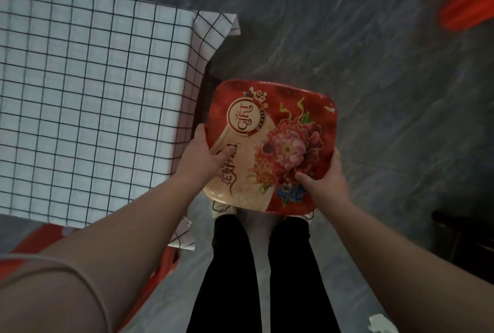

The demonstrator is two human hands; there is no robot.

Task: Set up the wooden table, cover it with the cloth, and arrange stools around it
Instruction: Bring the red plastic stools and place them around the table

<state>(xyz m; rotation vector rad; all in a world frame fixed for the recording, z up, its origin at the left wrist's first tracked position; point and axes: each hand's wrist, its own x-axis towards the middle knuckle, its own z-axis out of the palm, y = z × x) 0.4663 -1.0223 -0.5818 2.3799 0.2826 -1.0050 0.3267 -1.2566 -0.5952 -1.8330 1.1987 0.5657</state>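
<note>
Cloth point(88, 91): white with a thin dark grid. Stool point(270, 145) seat: red, with a cream swirl on the left, pink and orange flowers, a small blue flower near, green-yellow ribbons, and a cream "GIFT" badge. Floor point(374, 65): dark grey, marbled with pale streaks. Far-right stool point(465, 6): plain red-orange, blurred. Near-left stool point(34, 239): red. Trousers point(230, 279): black.

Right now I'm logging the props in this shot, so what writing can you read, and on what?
"GIFT": in the round cream badge on the seat of the red stool that the left hand and right hand grip.
"Wealth": on the ribbon curving round that badge.
Large ornate script on the seat's cream part: partly under the left hand, not readable.
Checked cloth: no writing.
</note>
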